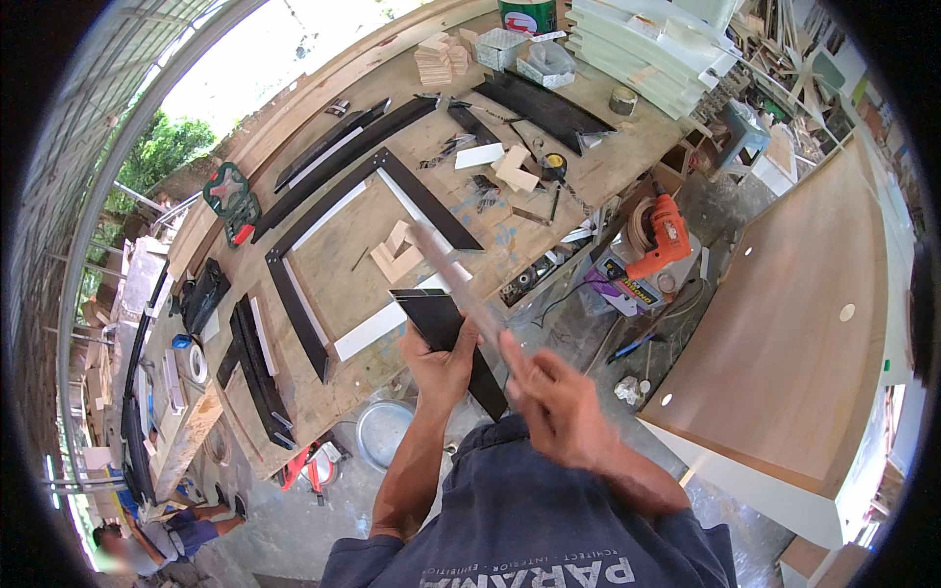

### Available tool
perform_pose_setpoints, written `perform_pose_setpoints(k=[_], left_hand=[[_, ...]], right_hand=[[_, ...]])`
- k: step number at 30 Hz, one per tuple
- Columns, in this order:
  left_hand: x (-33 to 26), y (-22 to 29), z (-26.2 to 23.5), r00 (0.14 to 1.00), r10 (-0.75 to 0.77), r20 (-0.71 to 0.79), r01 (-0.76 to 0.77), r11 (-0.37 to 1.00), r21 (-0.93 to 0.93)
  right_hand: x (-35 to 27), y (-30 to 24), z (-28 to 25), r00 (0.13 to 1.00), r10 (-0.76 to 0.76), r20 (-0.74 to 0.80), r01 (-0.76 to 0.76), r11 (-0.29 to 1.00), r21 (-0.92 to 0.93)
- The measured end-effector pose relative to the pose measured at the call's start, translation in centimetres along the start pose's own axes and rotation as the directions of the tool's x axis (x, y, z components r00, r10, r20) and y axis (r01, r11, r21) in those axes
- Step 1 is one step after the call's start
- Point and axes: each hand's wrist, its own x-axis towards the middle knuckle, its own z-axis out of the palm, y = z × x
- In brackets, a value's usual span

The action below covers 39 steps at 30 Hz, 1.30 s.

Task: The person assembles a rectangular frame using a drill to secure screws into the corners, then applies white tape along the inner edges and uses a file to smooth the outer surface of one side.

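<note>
My left hand [438, 370] is closed round a black board [429, 312] with an angled end, holding it tilted over the near edge of the workbench. In my right hand [567, 407] is a long, flat, greyish-brown bar [446, 267], blurred by motion; it could be a file, but its surface cannot be made out. The bar crosses beside the board's upper end; whether they touch I cannot tell. Just beyond, a black frame [319, 211] with white inner edges lies on the workbench [348, 392], with small pale wood blocks [395, 257] inside it.
More black strips [358, 147] and a black panel [534, 106] lie farther back. An orange drill [667, 240] rests on boxes to the right, near a large wooden panel [784, 323]. A round metal lid [384, 431] is below the bench. Another person [186, 534] is at lower left.
</note>
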Motion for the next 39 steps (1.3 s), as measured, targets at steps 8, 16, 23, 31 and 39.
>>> perform_pose_setpoints(k=[8, 16, 23, 31, 39], left_hand=[[-1.2, -0.9, -0.3, 0.990, 0.062, 0.123, -0.069, 0.996, 0.055], [-0.5, 0.9, 0.9, 0.996, -0.082, 0.029, 0.082, 0.997, -0.001], [-1.1, -0.4, 0.5, 0.998, 0.017, 0.066, -0.023, 0.995, 0.096], [-1.4, 0.7, 0.7, 0.990, -0.105, 0.095, 0.103, 0.994, 0.023], [-1.0, 0.5, 1.9, 0.998, -0.056, 0.028, 0.054, 0.996, 0.072]], right_hand=[[1.5, 1.9, 2.1, 0.998, -0.049, 0.041, 0.056, 0.980, -0.191], [1.1, 1.2, -0.3, 0.998, 0.034, -0.050, -0.038, 0.994, -0.100], [-1.0, 1.9, 2.9, 1.000, -0.013, 0.007, 0.014, 0.992, -0.123], [1.7, 3.7, -0.6, 0.994, -0.018, -0.104, 0.004, 0.991, -0.137], [-3.4, 1.6, 2.5, 0.999, -0.021, 0.036, 0.027, 0.985, -0.173]])
